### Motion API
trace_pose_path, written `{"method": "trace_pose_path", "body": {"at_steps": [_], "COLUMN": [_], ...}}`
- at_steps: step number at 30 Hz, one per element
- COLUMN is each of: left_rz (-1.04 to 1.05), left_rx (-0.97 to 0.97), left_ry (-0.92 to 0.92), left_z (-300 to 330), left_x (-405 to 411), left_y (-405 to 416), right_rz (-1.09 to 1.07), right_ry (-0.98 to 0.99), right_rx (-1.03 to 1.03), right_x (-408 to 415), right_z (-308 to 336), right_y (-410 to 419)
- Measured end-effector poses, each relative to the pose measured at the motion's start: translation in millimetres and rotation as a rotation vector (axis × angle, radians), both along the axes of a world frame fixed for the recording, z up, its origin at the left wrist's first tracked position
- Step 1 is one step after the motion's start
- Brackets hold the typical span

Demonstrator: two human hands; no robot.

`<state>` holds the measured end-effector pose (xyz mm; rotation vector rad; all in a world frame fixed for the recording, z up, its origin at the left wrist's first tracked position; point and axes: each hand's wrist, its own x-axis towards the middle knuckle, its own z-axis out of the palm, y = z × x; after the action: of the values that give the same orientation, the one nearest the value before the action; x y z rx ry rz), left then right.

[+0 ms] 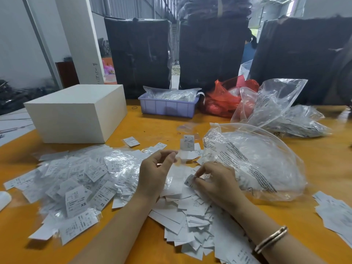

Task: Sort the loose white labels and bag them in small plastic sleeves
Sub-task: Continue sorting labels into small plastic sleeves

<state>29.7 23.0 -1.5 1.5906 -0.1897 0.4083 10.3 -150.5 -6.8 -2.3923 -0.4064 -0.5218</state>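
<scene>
A heap of loose white labels (190, 216) lies on the orange table (152, 126) under my hands. My left hand (154, 174) pinches the top of a small clear plastic sleeve (176, 176) between thumb and fingertips. My right hand (217, 181) pinches a white label (190, 181) at the sleeve's right side. To the left spreads a pile of bagged labels (80, 180) marked XS and S. One label (187, 142) stands upright behind my hands.
A white box (76, 113) stands at the back left and a purple tray (167, 105) of sleeves at the back centre. A large clear bag (253, 159) lies right of my hands. A red bag (226, 98), further clear bags (282, 111) and dark bundles (211, 54) stand behind.
</scene>
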Motion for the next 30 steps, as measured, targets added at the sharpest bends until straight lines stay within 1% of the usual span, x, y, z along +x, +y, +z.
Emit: {"method": "trace_pose_path", "body": {"at_steps": [2, 4, 8, 13, 15, 17, 22, 26, 30], "left_rz": [-0.009, -0.031, -0.05, -0.06, -0.07, -0.083, -0.115, -0.12, -0.123], "left_rx": [-0.012, -0.034, -0.014, 0.053, 0.079, 0.123, 0.188, 0.275, 0.337], "left_ry": [0.008, 0.017, 0.001, -0.046, -0.068, -0.098, -0.151, -0.199, -0.243], "left_z": [0.4, 0.7, -0.2, -1.6, -2.4, -3.5, -3.2, -3.8, -3.3], "left_x": [-0.7, -1.3, -1.4, -1.4, -1.9, -2.3, -4.7, -5.3, -6.2], "left_y": [0.3, 0.7, 0.4, -0.1, -0.4, -0.8, -2.4, -2.0, -2.7], "right_rz": [0.029, 0.05, 0.123, 0.161, 0.153, 0.147, 0.184, 0.216, 0.211], "right_ry": [0.07, 0.115, 0.06, 0.064, 0.1, 0.105, 0.013, -0.081, -0.106], "right_rx": [0.251, 0.413, 0.562, 0.834, 0.922, 0.951, 0.946, 0.871, 0.762], "right_x": [0.4, 0.6, 0.7, 0.7, 0.8, 0.8, 1.2, -0.7, -2.9], "right_z": [2.1, 4.6, 7.3, 10.3, 9.6, 8.2, 7.2, 8.8, 9.1], "right_y": [-1.4, -3.2, -5.1, -6.4, -6.5, -6.1, -4.0, -2.9, -0.8]}}
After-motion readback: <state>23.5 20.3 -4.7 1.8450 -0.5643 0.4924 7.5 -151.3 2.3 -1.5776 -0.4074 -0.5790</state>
